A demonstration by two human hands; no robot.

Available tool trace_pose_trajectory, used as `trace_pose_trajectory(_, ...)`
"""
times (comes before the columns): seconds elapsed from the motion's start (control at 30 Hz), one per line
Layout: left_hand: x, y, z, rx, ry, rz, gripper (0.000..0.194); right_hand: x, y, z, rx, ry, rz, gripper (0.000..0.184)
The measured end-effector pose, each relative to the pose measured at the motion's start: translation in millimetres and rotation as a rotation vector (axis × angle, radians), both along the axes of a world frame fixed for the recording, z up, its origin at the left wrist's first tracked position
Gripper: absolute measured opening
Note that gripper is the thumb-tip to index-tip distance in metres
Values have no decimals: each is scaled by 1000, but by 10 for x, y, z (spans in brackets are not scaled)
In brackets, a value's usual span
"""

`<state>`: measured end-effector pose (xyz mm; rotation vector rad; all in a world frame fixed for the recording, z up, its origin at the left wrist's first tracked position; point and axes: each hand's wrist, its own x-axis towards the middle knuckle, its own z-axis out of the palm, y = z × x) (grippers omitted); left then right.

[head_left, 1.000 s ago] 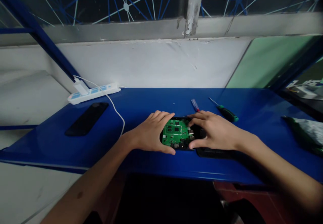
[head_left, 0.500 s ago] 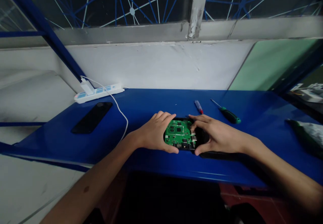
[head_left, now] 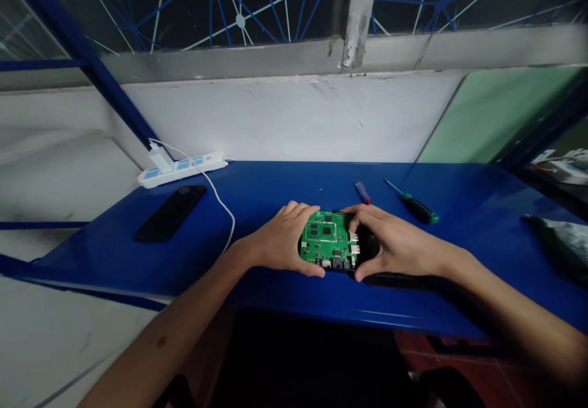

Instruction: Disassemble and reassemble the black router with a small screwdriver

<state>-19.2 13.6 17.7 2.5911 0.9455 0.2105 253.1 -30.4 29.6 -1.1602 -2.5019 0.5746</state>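
A green circuit board (head_left: 328, 239) sits in a black casing (head_left: 367, 249) near the front edge of the blue table (head_left: 275, 200). My left hand (head_left: 280, 239) curls round the board's left side, fingers along the far edge and thumb at the near edge. Gripping the casing from the right is my right hand (head_left: 395, 245), fingers over its far right corner and thumb underneath at the front. A flat black piece (head_left: 399, 281) lies under my right wrist.
A red-tipped screwdriver (head_left: 362, 192) and a green-handled screwdriver (head_left: 416, 207) lie behind the hands. A black phone (head_left: 169, 213) lies at the left, with a white power strip (head_left: 181, 169) and its cable (head_left: 220, 203). A green bag (head_left: 558, 239) rests at the far right.
The board now shows more fully and looks tilted up a little at its far edge. My right fingers have slid off its surface toward the right edge.
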Motion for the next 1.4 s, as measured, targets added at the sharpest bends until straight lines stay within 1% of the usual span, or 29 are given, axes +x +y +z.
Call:
trace_pose_trajectory(0.17,6,-12,15,14,-33,-10,114,66,18,-17,27,17,27,68)
trace_pose_trajectory(0.3,2,-8,-17,20,-55,-5,115,99,25,-20,71,3,19,58)
trace_pose_trajectory(0.33,1,-6,-26,20,-67,-4,115,96,25,-20,78,1,30,58)
trace_pose_trajectory(0.43,2,5,-44,14,-102,-10,114,74,24,-20,73,9,38,73)
trace_pose_trajectory(0.53,3,16,-51,6,-110,-16,115,55,22,-35,65,23,-28,88)
trace_pose_trajectory(0.63,-4,21,-68,2,-114,-23,117,51,28,-67,69,59,-69,97)
trace_pose_trajectory(0.7,-13,18,-88,4,-134,-21,122,55,40,-91,106,80,-70,100)
trace_pose_trajectory(0.8,-24,5,-105,2,-161,3,133,66,63,-111,201,106,-72,96)
trace_pose_trajectory(0.9,-26,-3,-84,-18,-144,29,137,76,82,-105,265,124,-98,93)
trace_pose_trajectory(0.97,-27,-2,-61,-5,-154,28,133,85,91,-96,277,146,-126,91)
trace_pose_trajectory(1.1,-35,1,-26,73,-242,-8,121,102,99,-84,273,192,-157,88)
trace_pose_trajectory(1.3,-35,-4,-17,72,-296,-17,113,108,101,-82,263,217,-135,84)
trace_pose_trajectory(1.4,-28,13,-30,109,-343,-1,112,109,106,-99,257,243,-107,85)
